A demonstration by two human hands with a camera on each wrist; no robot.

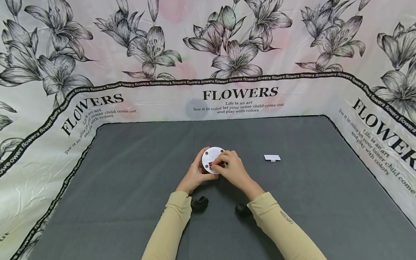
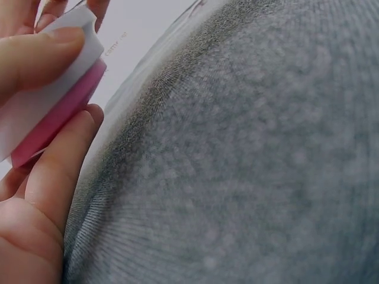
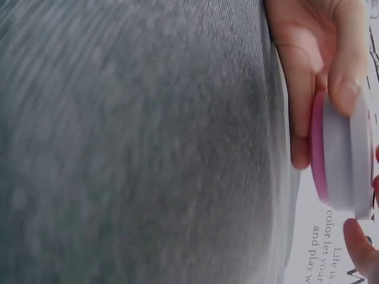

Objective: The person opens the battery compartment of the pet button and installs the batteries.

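Observation:
A round white device (image 1: 214, 153) with a pink underside (image 2: 62, 115) is held up over the grey cloth. Its upward face shows a patch of small holes and several dark round spots. The left hand (image 1: 196, 175) grips its edge, thumb against the white rim (image 3: 342, 160) and fingers under the pink part. Curled over the lower part of that face, the right hand (image 1: 235, 168) seems to pinch a small red piece (image 1: 211, 164), mostly hidden by its fingers. In the right wrist view, right-hand fingertips (image 3: 358, 242) show near the device's edge.
A small white rectangular plate (image 1: 272, 157) with a tab lies on the grey cloth (image 1: 141, 163), right of the hands. Black wrist devices (image 1: 200, 204) sit below both wrists. A floral printed curtain (image 1: 240, 99) borders the cloth at the back and sides.

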